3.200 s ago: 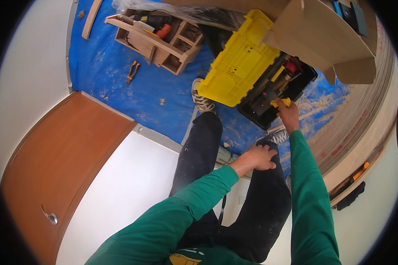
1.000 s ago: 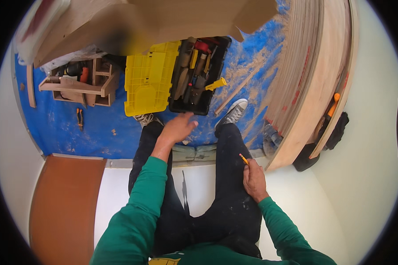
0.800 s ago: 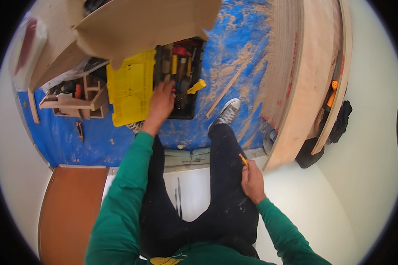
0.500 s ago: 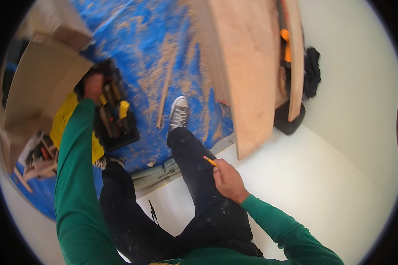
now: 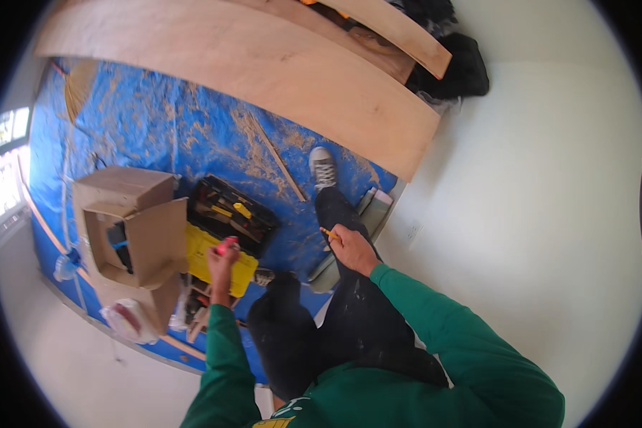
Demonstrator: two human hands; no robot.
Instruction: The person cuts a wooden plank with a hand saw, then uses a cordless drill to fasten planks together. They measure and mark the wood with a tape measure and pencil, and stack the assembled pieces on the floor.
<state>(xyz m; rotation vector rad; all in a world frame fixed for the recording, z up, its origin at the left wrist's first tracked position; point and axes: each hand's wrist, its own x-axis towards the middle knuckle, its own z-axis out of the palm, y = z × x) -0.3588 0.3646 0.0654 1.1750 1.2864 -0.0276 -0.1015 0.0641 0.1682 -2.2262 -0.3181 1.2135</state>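
Head view: sawdusty blue tarp (image 5: 150,135), white floor (image 5: 535,214); left hand (image 5: 221,260) pinching red tool (image 5: 228,246)

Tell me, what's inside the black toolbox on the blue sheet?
The open toolbox holds a jumble of tools, some yellow, too small to name. Its yellow lid lies open beside it, and the left hand, holding something red, covers part of it.

A cardboard box (image 5: 132,239) sits on the sawdust-strewn blue tarp (image 5: 157,135) beneath long plywood boards (image 5: 264,71).
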